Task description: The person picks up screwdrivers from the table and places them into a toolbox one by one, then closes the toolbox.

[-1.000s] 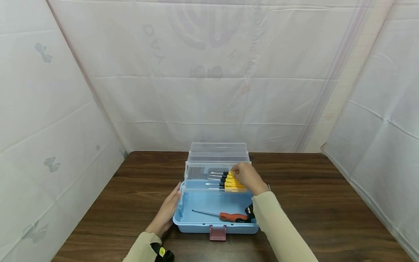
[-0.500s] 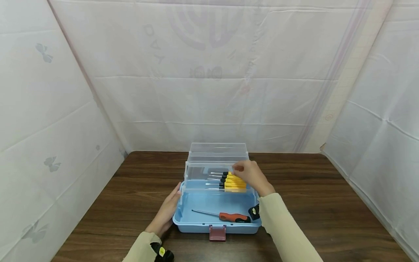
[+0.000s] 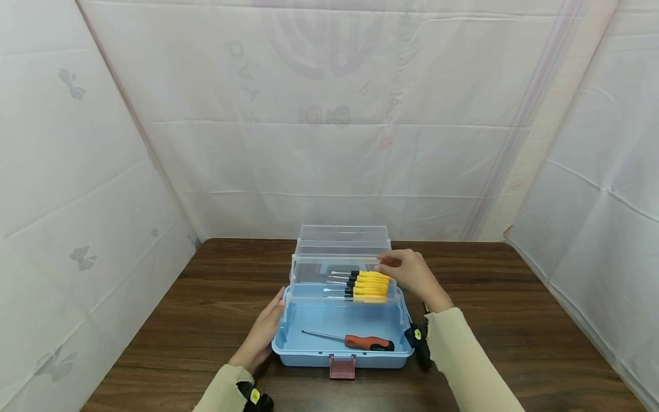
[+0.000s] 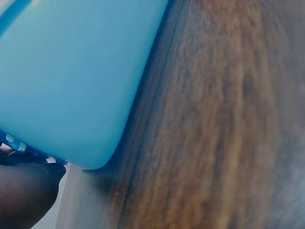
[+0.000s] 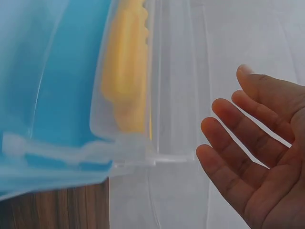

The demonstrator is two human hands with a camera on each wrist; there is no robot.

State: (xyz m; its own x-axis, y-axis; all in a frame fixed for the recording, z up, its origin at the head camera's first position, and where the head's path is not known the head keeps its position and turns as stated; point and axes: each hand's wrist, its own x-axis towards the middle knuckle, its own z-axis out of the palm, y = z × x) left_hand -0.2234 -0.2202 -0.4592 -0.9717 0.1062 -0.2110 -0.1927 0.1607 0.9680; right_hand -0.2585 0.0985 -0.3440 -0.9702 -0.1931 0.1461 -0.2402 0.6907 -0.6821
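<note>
The right hand (image 3: 411,274), fingers spread, has shifted rightward near the yellow screwdrivers (image 3: 368,290).

The head view looks forward and down. Both wrist views, much nearer, share its pale-blue plastic box (image 3: 340,317).

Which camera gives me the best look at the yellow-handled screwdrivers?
The head view: it shows the yellow-handled screwdrivers in a row, handles and shafts both visible. The right wrist view catches only blurred yellow handles behind clear plastic; the left wrist view shows none.
</note>
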